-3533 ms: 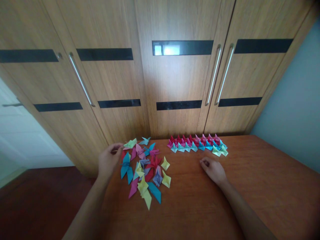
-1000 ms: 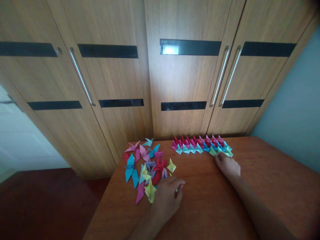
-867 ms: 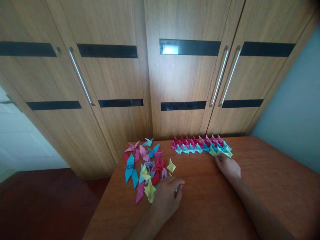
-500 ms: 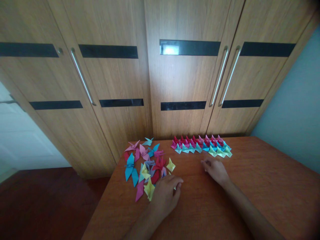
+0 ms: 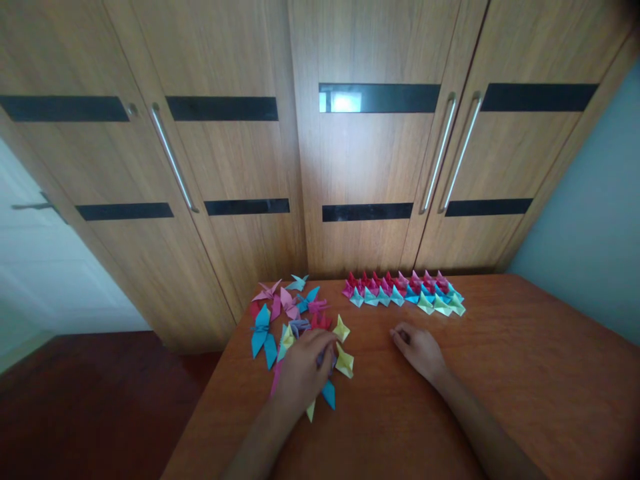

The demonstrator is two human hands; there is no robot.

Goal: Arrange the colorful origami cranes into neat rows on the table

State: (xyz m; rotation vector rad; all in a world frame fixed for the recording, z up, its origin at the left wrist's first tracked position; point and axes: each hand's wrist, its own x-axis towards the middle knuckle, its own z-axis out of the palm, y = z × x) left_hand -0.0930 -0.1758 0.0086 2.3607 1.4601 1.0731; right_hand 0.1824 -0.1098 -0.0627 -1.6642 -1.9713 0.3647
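Observation:
My left hand [image 5: 306, 367] hovers over a loose pile of folded paper cranes, its thumb and fingers bent and slightly apart, with nothing visibly held. Part of a purple paper crane [image 5: 327, 357] shows by the thumb. A yellow paper crane [image 5: 341, 329] lies just beyond the fingertips, and another yellow paper crane [image 5: 345, 362] is to their right. The hand covers the middle of the pile. My right hand [image 5: 420, 352] rests on the table, fingers curled in, nothing seen in them. Behind it stand close rows of paper cranes [image 5: 385, 293] in red, pink, blue and pale green.
A blue paper crane [image 5: 262, 333] and several pink ones lie at the pile's left. The brown wooden table [image 5: 390, 427] backs onto a wooden wardrobe [image 5: 360, 243] with metal handles. A blue wall is at the right, a white door [image 5: 55, 267] at the left.
My left hand has moved left and farther over the pile, uncovering a yellow crane on its right. My right hand has shifted slightly left and nearer to me. The view has turned a little left.

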